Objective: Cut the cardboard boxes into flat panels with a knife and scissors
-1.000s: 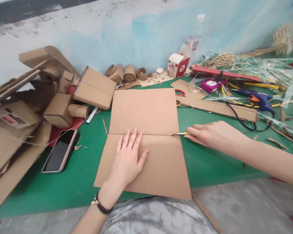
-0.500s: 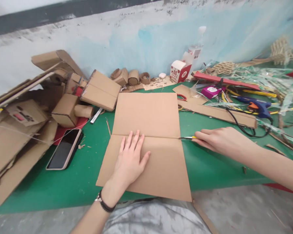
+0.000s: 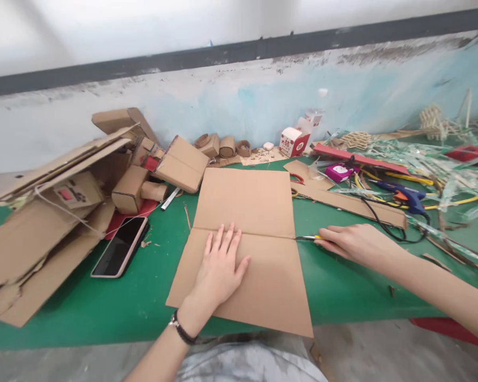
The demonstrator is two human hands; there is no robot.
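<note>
A flat sheet of brown cardboard (image 3: 263, 286) lies on the green table, with a crease or cut line running across its middle. My left hand (image 3: 222, 268) rests palm down on the sheet just below that line, fingers spread. In my right hand (image 3: 346, 240) is a utility knife (image 3: 308, 238) with a yellow part by the fingers; most of its handle is hidden in the grip. Its blade points left and meets the sheet's right edge at the end of the line.
Left of the sheet are a phone (image 3: 120, 247), a white marker (image 3: 170, 199) and piled cardboard pieces (image 3: 43, 239). Behind stands a red-and-white box (image 3: 293, 142). To the right lie scissors (image 3: 297, 179), a cardboard strip (image 3: 354, 207), a blue glue gun (image 3: 410, 197) and tangled green plastic strips (image 3: 442, 159).
The camera view has tilted up, so the scene sits lower and more of the wall shows. Both hands, the knife and the cardboard keep nearly the same positions relative to each other.
</note>
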